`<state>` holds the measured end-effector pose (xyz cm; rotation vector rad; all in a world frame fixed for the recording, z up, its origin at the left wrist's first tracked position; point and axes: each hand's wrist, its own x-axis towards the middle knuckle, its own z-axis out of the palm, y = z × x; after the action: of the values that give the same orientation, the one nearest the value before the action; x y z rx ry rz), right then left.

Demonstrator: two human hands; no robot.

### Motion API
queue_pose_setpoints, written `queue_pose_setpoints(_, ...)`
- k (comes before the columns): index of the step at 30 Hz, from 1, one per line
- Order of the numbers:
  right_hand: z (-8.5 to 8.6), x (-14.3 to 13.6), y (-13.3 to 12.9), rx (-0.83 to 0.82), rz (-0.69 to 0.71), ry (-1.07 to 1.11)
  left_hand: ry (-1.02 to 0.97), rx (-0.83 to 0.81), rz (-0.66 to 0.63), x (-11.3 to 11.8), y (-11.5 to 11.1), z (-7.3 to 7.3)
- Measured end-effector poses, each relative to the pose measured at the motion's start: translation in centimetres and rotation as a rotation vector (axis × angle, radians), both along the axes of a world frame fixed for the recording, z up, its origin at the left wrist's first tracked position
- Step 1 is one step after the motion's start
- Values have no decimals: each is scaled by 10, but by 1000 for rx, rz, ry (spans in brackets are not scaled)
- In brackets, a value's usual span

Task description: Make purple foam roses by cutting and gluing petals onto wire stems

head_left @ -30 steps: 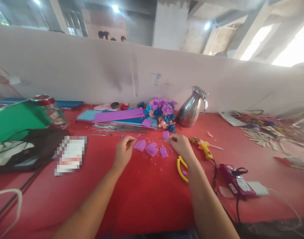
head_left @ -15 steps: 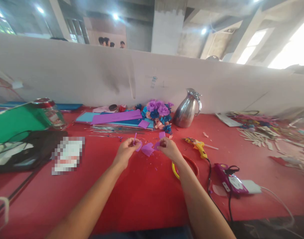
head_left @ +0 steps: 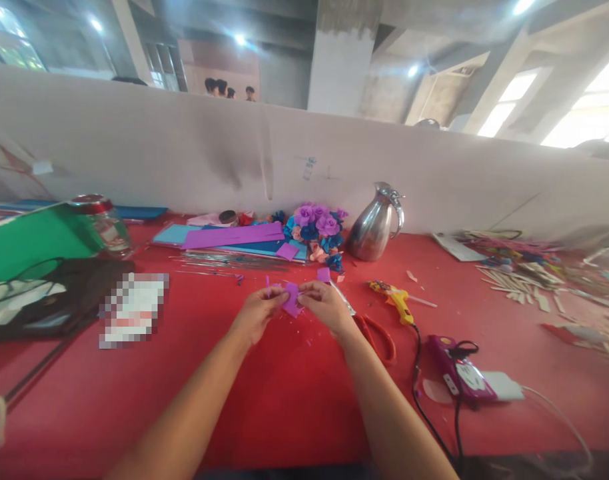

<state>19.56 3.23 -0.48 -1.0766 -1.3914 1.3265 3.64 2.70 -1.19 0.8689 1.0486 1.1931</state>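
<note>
My left hand (head_left: 261, 311) is closed in a pinch at the middle of the red table. Its fingers are at the left edge of a small purple paper piece (head_left: 292, 300), and a thin purple paper strip (head_left: 267, 287) sticks up from the same hand. Opposite it, my right hand (head_left: 326, 305) pinches the right side of that paper piece. A purple paper square (head_left: 323, 275) lies just beyond my right hand. Scissors with red handles (head_left: 382, 341) rest beside my right wrist, partly covered by it.
Behind my hands lie purple paper strips (head_left: 234, 235), a bunch of paper flowers (head_left: 320, 223) and a steel jug (head_left: 376, 223). A yellow glue gun (head_left: 397, 300) and a purple power strip (head_left: 459, 373) with cords are to the right. A lidded jar (head_left: 107, 230) stands left.
My hands have come together from either side, and both are now at one purple paper piece. The scissors' handles show more red and no yellow now.
</note>
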Motion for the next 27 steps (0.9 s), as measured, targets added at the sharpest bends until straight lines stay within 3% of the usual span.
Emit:
queue_pose_setpoints(7, 3, -5, -4, 16, -5, 7, -16, -41, 65, -1, -3, 1)
queue_pose_setpoints(15, 4, -2, -3, 9, -51, 19, 32, -5, 61, -1, -3, -5)
queue_pose_setpoints(27, 9, 2, -2, -26, -90, 11, 30, 4, 49, 1, -4, 0)
